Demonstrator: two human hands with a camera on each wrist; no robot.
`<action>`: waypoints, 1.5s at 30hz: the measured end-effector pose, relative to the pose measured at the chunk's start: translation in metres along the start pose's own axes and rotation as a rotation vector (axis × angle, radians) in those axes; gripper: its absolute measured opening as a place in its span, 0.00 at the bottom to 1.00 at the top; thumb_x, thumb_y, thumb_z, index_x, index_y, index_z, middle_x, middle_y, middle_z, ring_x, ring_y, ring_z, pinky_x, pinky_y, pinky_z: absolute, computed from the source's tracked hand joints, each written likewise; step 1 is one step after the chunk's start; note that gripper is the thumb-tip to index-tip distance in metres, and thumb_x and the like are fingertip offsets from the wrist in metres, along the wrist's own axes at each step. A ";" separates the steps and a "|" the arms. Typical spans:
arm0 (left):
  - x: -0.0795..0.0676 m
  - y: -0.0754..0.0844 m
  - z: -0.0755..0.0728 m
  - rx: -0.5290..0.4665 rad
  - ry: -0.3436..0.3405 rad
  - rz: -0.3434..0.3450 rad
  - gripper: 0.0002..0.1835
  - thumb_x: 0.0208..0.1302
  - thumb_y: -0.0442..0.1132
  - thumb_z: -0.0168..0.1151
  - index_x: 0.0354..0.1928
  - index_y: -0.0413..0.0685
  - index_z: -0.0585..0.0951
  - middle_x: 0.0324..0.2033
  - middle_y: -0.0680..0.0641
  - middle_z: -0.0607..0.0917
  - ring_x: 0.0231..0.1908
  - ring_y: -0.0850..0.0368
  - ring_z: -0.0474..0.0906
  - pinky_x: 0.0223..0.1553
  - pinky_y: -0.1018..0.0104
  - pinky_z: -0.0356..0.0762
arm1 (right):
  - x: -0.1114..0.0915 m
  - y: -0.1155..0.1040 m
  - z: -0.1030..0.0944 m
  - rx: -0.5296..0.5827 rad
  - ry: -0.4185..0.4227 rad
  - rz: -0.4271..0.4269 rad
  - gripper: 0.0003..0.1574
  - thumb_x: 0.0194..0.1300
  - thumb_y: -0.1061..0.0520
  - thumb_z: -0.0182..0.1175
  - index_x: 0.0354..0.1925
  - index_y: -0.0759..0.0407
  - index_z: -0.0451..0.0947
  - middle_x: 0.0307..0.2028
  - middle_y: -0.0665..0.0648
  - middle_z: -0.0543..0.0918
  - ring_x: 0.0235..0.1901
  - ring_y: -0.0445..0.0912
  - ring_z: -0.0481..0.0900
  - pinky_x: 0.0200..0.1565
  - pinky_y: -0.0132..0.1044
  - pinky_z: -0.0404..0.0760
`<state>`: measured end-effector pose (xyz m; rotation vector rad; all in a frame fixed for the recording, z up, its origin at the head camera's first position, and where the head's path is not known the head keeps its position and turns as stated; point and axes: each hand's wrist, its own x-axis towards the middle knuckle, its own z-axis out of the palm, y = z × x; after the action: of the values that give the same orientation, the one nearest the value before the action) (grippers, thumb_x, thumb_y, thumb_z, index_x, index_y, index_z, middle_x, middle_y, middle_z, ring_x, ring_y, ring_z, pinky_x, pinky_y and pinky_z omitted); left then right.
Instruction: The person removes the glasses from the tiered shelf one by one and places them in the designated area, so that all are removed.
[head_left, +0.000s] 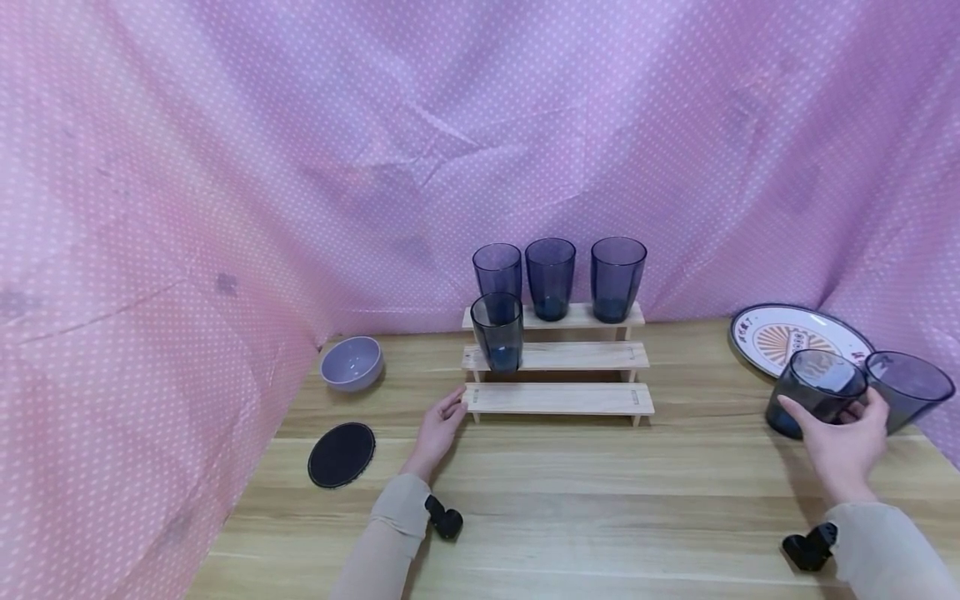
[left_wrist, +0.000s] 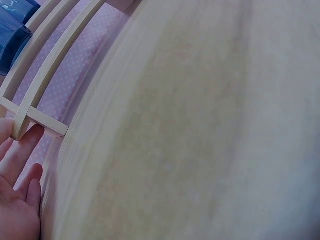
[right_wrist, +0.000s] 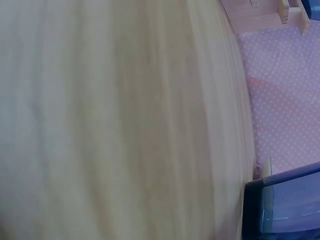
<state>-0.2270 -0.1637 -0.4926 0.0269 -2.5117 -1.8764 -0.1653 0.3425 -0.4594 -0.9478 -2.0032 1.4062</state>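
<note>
Seemingly at picking-up step, the right hand (head_left: pixel 843 443) grips a right-side glass (head_left: pixel 813 390), the left hand (head_left: pixel 435 433) pinches the rack (head_left: pixel 558 398), and next needs careful raising.

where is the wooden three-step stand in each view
Head: the stand sits just below centre.
Left wrist: upper left, one end between thumb and finger of the left hand.
Right wrist: top right corner, cut off.
Shared landmark: pink dotted cloth.

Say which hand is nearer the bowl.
Left. The left hand is at the rack's left end, right of the bowl; the right hand grips a glass much farther right.
</note>
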 end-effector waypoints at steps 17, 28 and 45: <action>0.000 -0.002 0.001 -0.003 0.007 -0.006 0.22 0.69 0.39 0.54 0.63 0.43 0.71 0.55 0.36 0.79 0.59 0.45 0.74 0.63 0.51 0.65 | -0.004 0.002 -0.002 0.013 0.042 -0.014 0.57 0.47 0.48 0.74 0.69 0.41 0.52 0.50 0.33 0.63 0.42 0.23 0.62 0.58 0.24 0.65; 0.002 -0.005 0.001 -0.015 0.008 0.015 0.22 0.69 0.36 0.54 0.63 0.39 0.71 0.58 0.34 0.75 0.58 0.44 0.74 0.60 0.55 0.70 | -0.016 -0.003 -0.009 0.028 0.060 -0.104 0.54 0.48 0.53 0.73 0.67 0.42 0.55 0.42 0.30 0.61 0.37 0.22 0.63 0.47 0.16 0.68; 0.000 -0.005 0.001 -0.020 0.004 0.022 0.22 0.69 0.37 0.54 0.64 0.40 0.71 0.58 0.35 0.76 0.58 0.44 0.74 0.61 0.53 0.68 | -0.053 -0.015 0.005 -0.010 -0.079 -0.264 0.50 0.50 0.59 0.72 0.66 0.55 0.57 0.40 0.34 0.65 0.36 0.22 0.66 0.37 0.09 0.65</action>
<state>-0.2272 -0.1646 -0.4977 0.0031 -2.4800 -1.8914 -0.1397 0.2953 -0.4482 -0.6119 -2.1049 1.3055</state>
